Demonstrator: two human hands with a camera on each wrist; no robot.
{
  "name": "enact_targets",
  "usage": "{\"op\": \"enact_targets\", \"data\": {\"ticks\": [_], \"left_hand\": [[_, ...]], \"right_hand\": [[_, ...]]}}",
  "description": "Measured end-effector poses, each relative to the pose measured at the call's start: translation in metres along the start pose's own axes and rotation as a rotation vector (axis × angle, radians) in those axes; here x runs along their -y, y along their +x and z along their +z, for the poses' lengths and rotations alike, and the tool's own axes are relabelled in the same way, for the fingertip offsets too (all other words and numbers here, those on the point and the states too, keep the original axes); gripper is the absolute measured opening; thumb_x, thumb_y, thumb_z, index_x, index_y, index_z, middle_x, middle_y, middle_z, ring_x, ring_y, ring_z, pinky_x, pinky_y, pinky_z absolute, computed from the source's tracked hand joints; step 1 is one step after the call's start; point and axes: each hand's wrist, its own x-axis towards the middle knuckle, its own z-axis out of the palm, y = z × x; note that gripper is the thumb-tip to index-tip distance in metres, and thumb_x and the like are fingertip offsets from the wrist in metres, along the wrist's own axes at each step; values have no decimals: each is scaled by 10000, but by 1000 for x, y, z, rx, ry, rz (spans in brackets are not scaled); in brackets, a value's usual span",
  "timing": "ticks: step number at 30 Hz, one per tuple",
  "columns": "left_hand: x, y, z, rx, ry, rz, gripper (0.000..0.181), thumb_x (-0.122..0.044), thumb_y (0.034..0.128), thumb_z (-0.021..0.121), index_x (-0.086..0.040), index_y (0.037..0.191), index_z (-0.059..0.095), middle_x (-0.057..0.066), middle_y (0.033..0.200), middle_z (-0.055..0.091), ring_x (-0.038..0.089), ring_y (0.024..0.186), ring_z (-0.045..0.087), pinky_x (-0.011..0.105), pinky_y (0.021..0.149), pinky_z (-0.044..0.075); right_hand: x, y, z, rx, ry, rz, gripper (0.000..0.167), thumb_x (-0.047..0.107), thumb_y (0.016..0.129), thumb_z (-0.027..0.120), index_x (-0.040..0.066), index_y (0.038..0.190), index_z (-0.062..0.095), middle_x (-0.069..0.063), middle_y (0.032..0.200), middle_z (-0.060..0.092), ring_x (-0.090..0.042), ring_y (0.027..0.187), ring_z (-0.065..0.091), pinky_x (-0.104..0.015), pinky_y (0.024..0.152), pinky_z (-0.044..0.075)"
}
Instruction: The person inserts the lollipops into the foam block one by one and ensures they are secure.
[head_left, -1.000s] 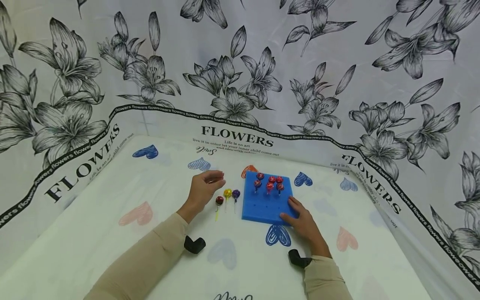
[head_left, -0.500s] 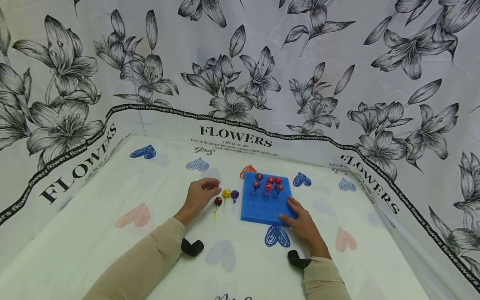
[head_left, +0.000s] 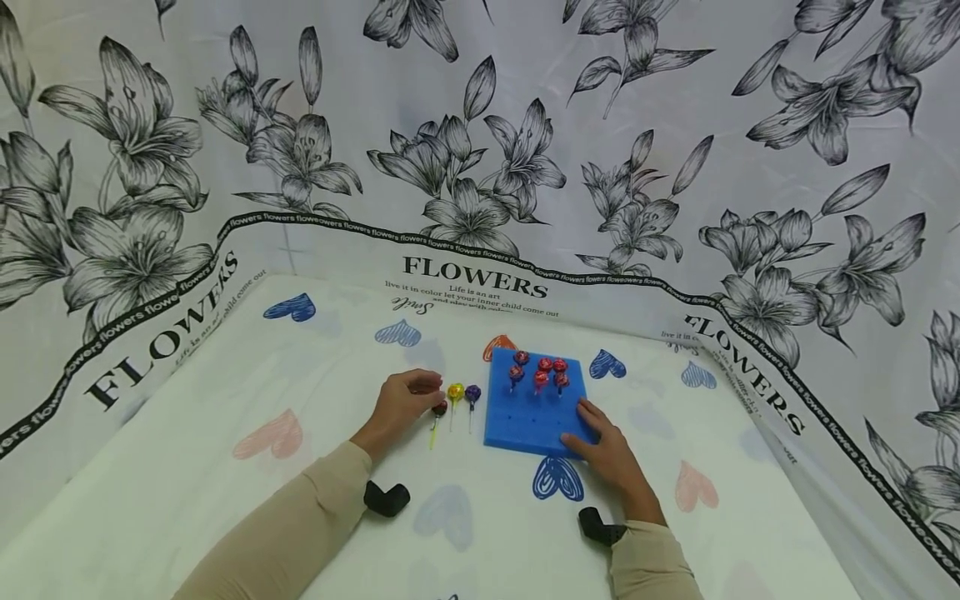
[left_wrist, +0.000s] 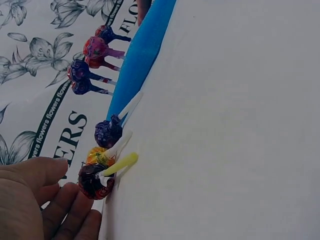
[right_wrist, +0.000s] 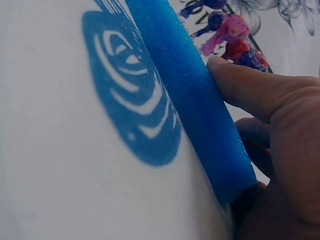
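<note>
My left hand (head_left: 405, 404) is at a lollipop with a dark red wrapper (left_wrist: 95, 181) and a yellow stick. In the left wrist view its thumb and fingers are spread apart beside the candy head, not closed round it. A yellow lollipop (head_left: 456, 392) and a purple lollipop (head_left: 472, 392) lie just right of it. My right hand (head_left: 611, 450) holds the near right corner of a blue foam block (head_left: 517, 433), thumb on top and fingers along the side. Several red and purple wrapped lollipops (head_left: 541, 379) stand upright in the block's far rows.
Small holes (head_left: 533, 419) show in the near part of the block. A white cloth with printed hearts (head_left: 444, 517) covers the table. Behind it hangs a flower-print curtain (head_left: 465, 167). Each wrist has a black mount (head_left: 387, 498).
My left hand has come down from above the loose lollipops to the dark red one, its fingertips now overlapping the candy head. The right hand stays on the foam block.
</note>
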Motion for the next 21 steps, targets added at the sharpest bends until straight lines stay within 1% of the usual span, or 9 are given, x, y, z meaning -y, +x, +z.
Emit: {"op": "enact_targets", "data": {"ticks": [2,5,8,11,14,18,21], "left_hand": [[2,-1,1,8,41,29,265,-59,816,767,-6,1068,706,71,970,696,190,862,657,292,732,541],[5,-4,2,22,95,76,239,-48,803,776,-23,1034,718,38,945,698,173,849,660,309,741,543],[6,-6,3,38,132,122,234,-30,800,773,-30,1028,722,28,952,698,172,864,662,336,801,535],[5,-7,4,50,167,158,232,-25,805,766,-31,1033,722,16,945,693,169,859,648,363,817,530],[3,-7,4,65,211,179,227,-38,822,755,-36,1046,721,-4,942,683,146,849,618,356,822,523],[1,-7,4,104,253,215,227,-37,838,742,-31,1063,714,12,984,681,136,876,610,350,836,518],[-1,-8,3,125,285,254,218,-34,844,731,-23,1061,715,40,1003,683,163,910,610,374,846,512]], "right_hand": [[-1,-2,1,-2,7,3,781,430,900,660,84,1510,317,-89,1579,203,-407,1416,135,-576,1078,178],[-1,-4,2,0,20,9,776,432,898,663,93,1509,325,-76,1579,209,-405,1417,137,-575,1081,174],[-1,-4,2,2,32,12,775,433,896,666,104,1510,328,-63,1579,211,-393,1421,134,-568,1087,169],[0,-4,2,-3,47,5,774,427,894,671,102,1509,332,-67,1577,217,-388,1423,131,-562,1092,161],[0,-4,1,-6,49,-5,773,421,895,673,96,1508,331,-67,1577,216,-377,1426,129,-550,1097,163],[-1,-2,-1,-1,39,-16,775,415,899,670,90,1511,321,-70,1579,208,-369,1427,130,-540,1099,175],[0,-3,-1,-1,35,-14,780,420,900,668,86,1511,317,-76,1580,205,-376,1425,133,-546,1097,176]]}}
